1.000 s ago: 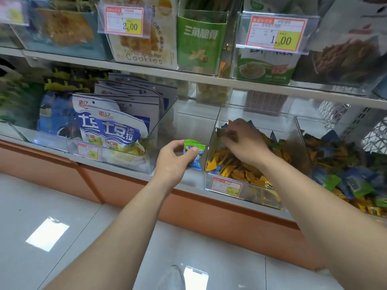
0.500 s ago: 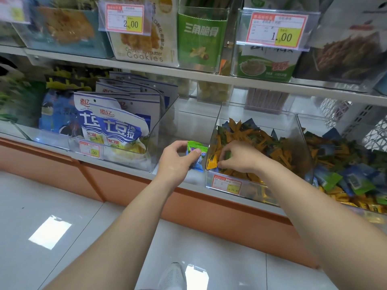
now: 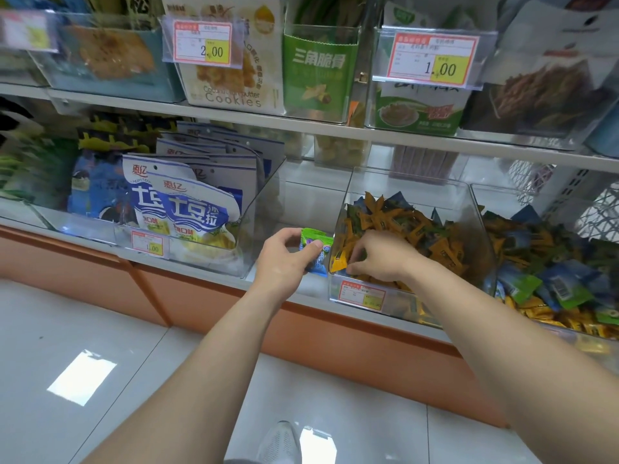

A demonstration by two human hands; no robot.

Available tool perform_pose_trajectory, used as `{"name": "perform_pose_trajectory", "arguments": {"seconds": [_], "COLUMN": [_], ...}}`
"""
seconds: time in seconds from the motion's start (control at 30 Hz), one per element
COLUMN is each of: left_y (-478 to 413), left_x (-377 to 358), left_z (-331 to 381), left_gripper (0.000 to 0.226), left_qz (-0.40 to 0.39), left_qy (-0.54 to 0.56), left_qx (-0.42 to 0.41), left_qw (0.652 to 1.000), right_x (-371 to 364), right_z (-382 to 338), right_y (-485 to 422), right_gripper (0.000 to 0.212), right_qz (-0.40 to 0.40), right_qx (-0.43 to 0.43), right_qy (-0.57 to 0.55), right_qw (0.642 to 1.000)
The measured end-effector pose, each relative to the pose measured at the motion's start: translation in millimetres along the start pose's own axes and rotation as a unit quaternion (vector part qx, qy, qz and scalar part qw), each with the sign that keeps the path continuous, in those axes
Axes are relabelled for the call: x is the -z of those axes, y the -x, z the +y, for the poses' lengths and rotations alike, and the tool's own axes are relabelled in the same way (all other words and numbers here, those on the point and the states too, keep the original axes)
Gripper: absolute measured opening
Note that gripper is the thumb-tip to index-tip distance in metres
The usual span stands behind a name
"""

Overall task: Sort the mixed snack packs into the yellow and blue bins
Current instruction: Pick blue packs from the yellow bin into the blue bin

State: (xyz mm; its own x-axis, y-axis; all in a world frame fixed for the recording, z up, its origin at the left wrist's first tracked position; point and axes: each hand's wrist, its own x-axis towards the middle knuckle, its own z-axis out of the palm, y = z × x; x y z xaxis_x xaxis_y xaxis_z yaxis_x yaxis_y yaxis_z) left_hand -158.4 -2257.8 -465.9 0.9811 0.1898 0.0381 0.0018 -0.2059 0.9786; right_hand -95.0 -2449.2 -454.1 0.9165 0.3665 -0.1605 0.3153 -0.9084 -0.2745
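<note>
My left hand (image 3: 284,259) pinches a green-and-blue pack (image 3: 316,251) between thumb and fingertips at centre frame. The pack stands roughly upright, green end up, blue end down. It sits just beside the front left corner of the clear bin (image 3: 405,184). My right hand (image 3: 382,259) is inside that bin, fingers curled into the yellow packs (image 3: 445,252); I cannot tell whether they grip one. White potato bags (image 3: 187,212) stand to the left.

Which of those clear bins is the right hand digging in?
The bin of mostly yellow packs, just right of the shelf gap. The right hand reaches inside its front; its neighbours hold big white bags or mixed blue-green packs.
</note>
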Motion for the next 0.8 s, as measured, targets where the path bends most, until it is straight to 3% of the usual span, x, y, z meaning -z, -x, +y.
{"name": "perform_pose_trajectory", "arguments": {"seconds": [0.17, 0.3, 0.47, 0.73, 0.8], "left_y": [1, 1, 4, 26, 31], "left_x": [-2, -5, -16, -78, -92], "left_z": [2, 6, 19, 36, 39], "left_gripper": [0.018, 0.019, 0.024, 0.023, 0.021], "left_qz": [0.005, 0.014, 0.015, -0.086, -0.109], "left_qy": [0.004, 0.024, 0.058, 0.153, 0.162], "left_qx": [0.003, -0.004, -0.029, 0.017, 0.025], "left_qw": [1.000, 1.000, 0.998, 0.984, 0.980], "right_x": [-8, 4, 30, 22, 22], "right_z": [-6, 2, 23, 48, 52], "right_y": [-2, 9, 38, 88, 97], "right_gripper": [0.016, 0.010, 0.005, 0.006, 0.016], "right_qz": [0.025, 0.098, 0.204, 0.240, 0.231], "right_qx": [-0.014, -0.029, -0.063, -0.071, -0.079], "right_qy": [0.001, -0.124, -0.287, -0.455, -0.499], "right_qw": [1.000, 0.987, 0.934, 0.855, 0.831]}}
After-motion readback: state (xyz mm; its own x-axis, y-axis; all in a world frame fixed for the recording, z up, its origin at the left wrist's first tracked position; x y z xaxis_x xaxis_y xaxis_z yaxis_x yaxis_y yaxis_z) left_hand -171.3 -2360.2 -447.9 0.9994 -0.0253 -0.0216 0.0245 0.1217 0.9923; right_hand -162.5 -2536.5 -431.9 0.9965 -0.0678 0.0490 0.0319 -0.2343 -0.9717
